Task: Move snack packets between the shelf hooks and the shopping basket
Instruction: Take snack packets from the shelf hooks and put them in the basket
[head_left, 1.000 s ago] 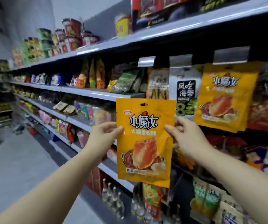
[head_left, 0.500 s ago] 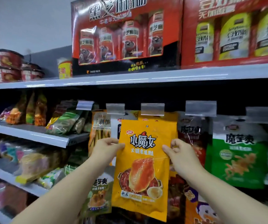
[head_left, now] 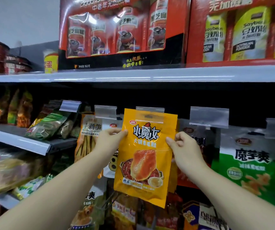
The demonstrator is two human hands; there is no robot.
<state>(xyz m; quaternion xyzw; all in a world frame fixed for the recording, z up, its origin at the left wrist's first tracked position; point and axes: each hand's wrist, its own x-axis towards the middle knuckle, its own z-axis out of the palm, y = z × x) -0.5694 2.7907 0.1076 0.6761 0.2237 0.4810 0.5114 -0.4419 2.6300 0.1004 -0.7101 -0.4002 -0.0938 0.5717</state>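
Note:
An orange snack packet point(head_left: 145, 156) with a picture of food in a pot is held up in front of the hook row. My left hand point(head_left: 109, 140) pinches its left edge and my right hand point(head_left: 182, 146) pinches its right edge. The packet's top, with its hang hole, sits just behind the clear price tag point(head_left: 150, 114) at the tip of a shelf hook. Whether the hole is on the hook I cannot tell. The shopping basket is out of view.
Neighbouring hooks carry a bamboo-shoot packet point(head_left: 90, 130) on the left, a dark red packet point(head_left: 198, 141) and a green and white packet point(head_left: 249, 165) on the right. The white shelf point(head_left: 133, 74) above bears red gift boxes point(head_left: 120, 29). More packets hang below.
The view has swung from the aisle to face the hooks. Both hands have carried the orange packet up and closer to the hook, so its top now meets the clear price tag.

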